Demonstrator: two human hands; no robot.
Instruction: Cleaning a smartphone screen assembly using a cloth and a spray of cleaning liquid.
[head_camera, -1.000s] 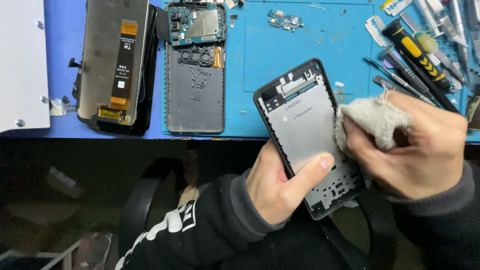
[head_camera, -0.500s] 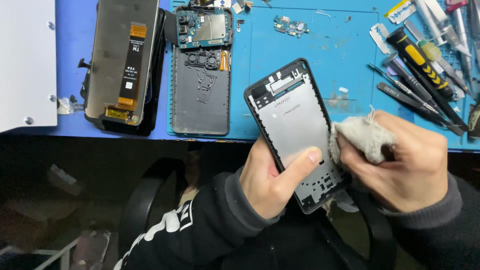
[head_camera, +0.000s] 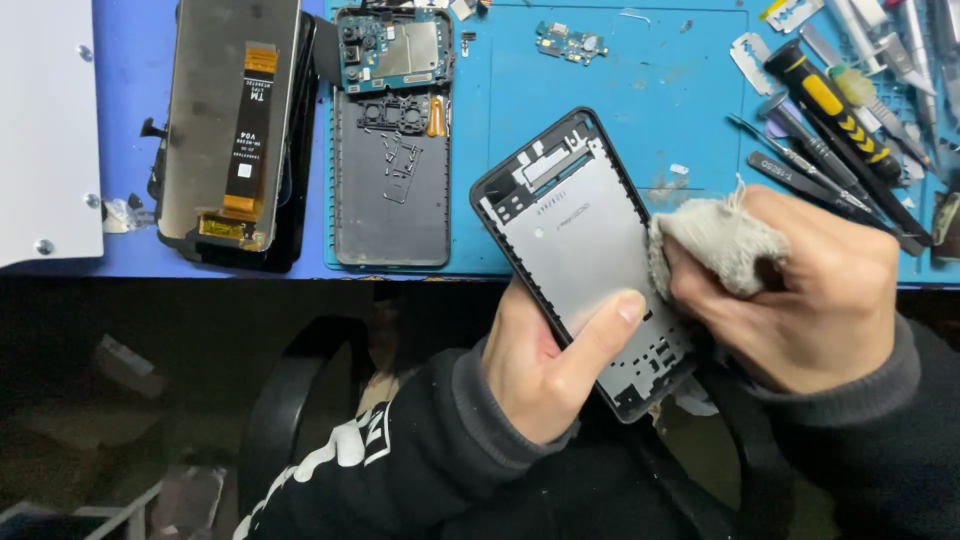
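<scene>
My left hand (head_camera: 545, 360) grips a black phone frame with a grey metal middle plate (head_camera: 580, 240), thumb lying across its lower face. The frame is tilted, its top end over the blue mat. My right hand (head_camera: 800, 290) is closed on a wad of grey cloth (head_camera: 715, 240) pressed against the frame's right edge. Both sleeves are dark; the left one has white markings.
On the blue mat (head_camera: 650, 110) lie a phone screen panel with an orange flex cable (head_camera: 235, 130), a back cover with a circuit board above it (head_camera: 390, 150), a small loose board (head_camera: 565, 42), and several screwdrivers and tweezers (head_camera: 840, 120) at right. A white panel (head_camera: 45, 130) is at left.
My right hand with the cloth has shifted slightly along the frame's right edge. The left hand keeps the same hold on the frame.
</scene>
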